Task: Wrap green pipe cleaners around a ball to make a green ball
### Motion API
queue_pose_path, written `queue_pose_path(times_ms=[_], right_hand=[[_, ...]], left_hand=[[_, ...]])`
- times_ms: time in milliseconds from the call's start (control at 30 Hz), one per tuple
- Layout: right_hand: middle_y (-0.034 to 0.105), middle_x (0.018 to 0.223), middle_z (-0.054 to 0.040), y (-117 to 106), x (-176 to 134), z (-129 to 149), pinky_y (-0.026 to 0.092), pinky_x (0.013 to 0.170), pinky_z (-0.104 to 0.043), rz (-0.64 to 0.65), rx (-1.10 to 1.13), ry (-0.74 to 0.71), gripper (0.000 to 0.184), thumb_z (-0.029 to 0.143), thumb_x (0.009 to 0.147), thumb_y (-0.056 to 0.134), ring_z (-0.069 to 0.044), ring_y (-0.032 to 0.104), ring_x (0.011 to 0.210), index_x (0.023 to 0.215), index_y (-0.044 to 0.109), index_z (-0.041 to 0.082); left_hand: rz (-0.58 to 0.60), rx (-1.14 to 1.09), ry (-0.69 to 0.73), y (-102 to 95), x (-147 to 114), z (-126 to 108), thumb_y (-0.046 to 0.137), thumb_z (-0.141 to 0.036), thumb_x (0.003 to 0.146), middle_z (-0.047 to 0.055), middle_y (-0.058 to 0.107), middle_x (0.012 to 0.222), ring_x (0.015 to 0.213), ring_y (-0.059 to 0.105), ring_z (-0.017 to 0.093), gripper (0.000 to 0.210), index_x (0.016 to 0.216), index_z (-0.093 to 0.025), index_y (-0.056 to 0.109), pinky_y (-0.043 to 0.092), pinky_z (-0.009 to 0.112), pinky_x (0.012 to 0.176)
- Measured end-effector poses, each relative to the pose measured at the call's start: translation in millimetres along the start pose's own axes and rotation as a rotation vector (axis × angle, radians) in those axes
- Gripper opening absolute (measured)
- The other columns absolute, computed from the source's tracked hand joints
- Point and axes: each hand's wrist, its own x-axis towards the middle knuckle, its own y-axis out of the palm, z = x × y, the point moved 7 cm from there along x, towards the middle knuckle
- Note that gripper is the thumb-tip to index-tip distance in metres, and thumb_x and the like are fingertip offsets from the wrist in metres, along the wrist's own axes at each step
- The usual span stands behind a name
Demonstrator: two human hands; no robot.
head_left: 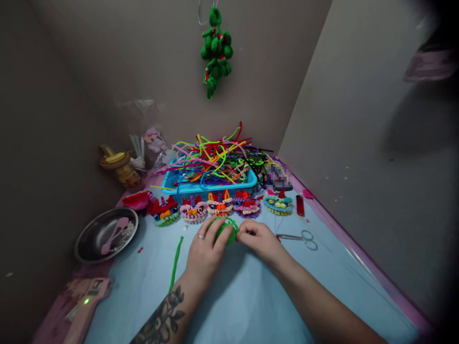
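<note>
My left hand (206, 251), a ring on one finger, is closed over a round green pipe-cleaner piece (231, 236) at the middle of the table, covering part of it. At the piece's right edge, my right hand (263, 238) has its fingers curled in a pinch; whatever is between them is hidden. A loose green pipe cleaner (175, 263) lies to the left of my left hand. Just beyond both hands stands a row of several colourful fuzzy animal heads, among them an orange and cream one (220, 204) and a blue and yellow one (278, 204).
Behind the heads, a blue tray (211, 188) overflows with pipe cleaners (215, 160). Scissors (299, 237) and a red lighter (300, 205) lie at right. A metal bowl (89, 239) with a pink tool sits left, near a pink glue gun (84, 306). Green figures (216, 52) hang above.
</note>
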Motion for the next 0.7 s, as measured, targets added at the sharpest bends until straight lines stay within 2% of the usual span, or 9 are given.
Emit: queue_pose_path(times_ms=[67,167,267,333,433,533,600,700], right_hand=[[0.049,0.059,0.0037,-0.1,1.0,-7.1,0.036,0.053,-0.024,-0.019,0.138,0.067,0.016,0.028,0.069,0.066,-0.011,0.045,0.055,0.064,0.056,0.017],[0.051,0.06,0.0042,-4.5,1.7,-10.4,0.033,0.048,-0.022,-0.068,0.289,0.079,0.025,0.038,0.07,0.069,-0.009,0.044,0.05,0.079,0.058,0.017],[0.053,0.061,0.0016,-14.8,2.7,-6.8,0.036,0.049,-0.023,-0.136,0.269,0.012,0.028,0.044,0.078,0.062,-0.011,0.047,0.053,0.081,0.063,0.017],[0.058,0.069,-0.0014,-19.5,2.8,-1.8,0.041,0.056,-0.025,-0.161,0.198,-0.053,0.024,0.04,0.078,0.063,-0.014,0.053,0.062,0.083,0.065,0.017],[0.061,0.085,-0.0042,-19.7,0.5,8.1,0.046,0.068,-0.028,-0.172,0.079,-0.162,0.015,0.031,0.076,0.066,-0.017,0.057,0.079,0.086,0.065,0.019],[0.059,0.092,-0.0047,-17.3,-4.5,18.8,0.047,0.073,-0.029,-0.183,-0.005,-0.261,0.012,0.025,0.08,0.061,-0.018,0.056,0.083,0.091,0.064,0.02],[0.058,0.099,-0.0061,-15.7,-8.3,28.1,0.047,0.079,-0.031,-0.161,-0.048,-0.339,0.016,0.023,0.084,0.056,-0.019,0.055,0.092,0.098,0.063,0.022],[0.057,0.113,-0.0079,-11.6,-14.4,45.2,0.042,0.092,-0.037,-0.041,-0.079,-0.491,0.027,0.019,0.088,0.049,-0.021,0.051,0.11,0.111,0.061,0.025]], left_hand=[[0.006,-0.07,-0.056,0.5,0.4,3.1,0.054,-0.006,0.079,0.01,0.056,0.126,0.121,0.047,0.027,0.046,0.121,-0.027,0.054,0.04,0.046,0.101],[0.001,-0.274,-0.284,0.1,1.3,16.2,0.065,-0.013,0.072,0.012,0.054,0.126,0.119,0.048,0.028,0.053,0.122,-0.023,0.051,0.038,0.045,0.102],[0.055,-0.628,-0.591,8.3,-2.2,29.7,0.073,-0.024,0.068,0.012,0.055,0.122,0.114,0.052,0.028,0.06,0.121,-0.02,0.047,0.041,0.04,0.097],[0.128,-0.904,-0.732,17.5,-5.5,30.3,0.076,-0.029,0.065,0.011,0.058,0.117,0.106,0.056,0.027,0.063,0.12,-0.019,0.047,0.044,0.036,0.089],[0.242,-1.227,-0.808,27.2,-8.8,22.0,0.079,-0.034,0.063,0.009,0.06,0.111,0.098,0.058,0.025,0.065,0.119,-0.018,0.05,0.044,0.031,0.081],[0.313,-1.432,-0.845,31.4,-12.1,13.5,0.078,-0.036,0.065,0.008,0.061,0.108,0.098,0.057,0.024,0.062,0.119,-0.019,0.052,0.042,0.031,0.082],[0.355,-1.486,-0.867,32.6,-13.8,9.9,0.077,-0.037,0.067,0.007,0.06,0.108,0.099,0.056,0.023,0.06,0.119,-0.02,0.052,0.04,0.031,0.083],[0.445,-1.413,-0.86,33.8,-15.0,7.6,0.079,-0.035,0.065,0.004,0.059,0.102,0.092,0.053,0.02,0.059,0.116,-0.021,0.055,0.039,0.028,0.077]])
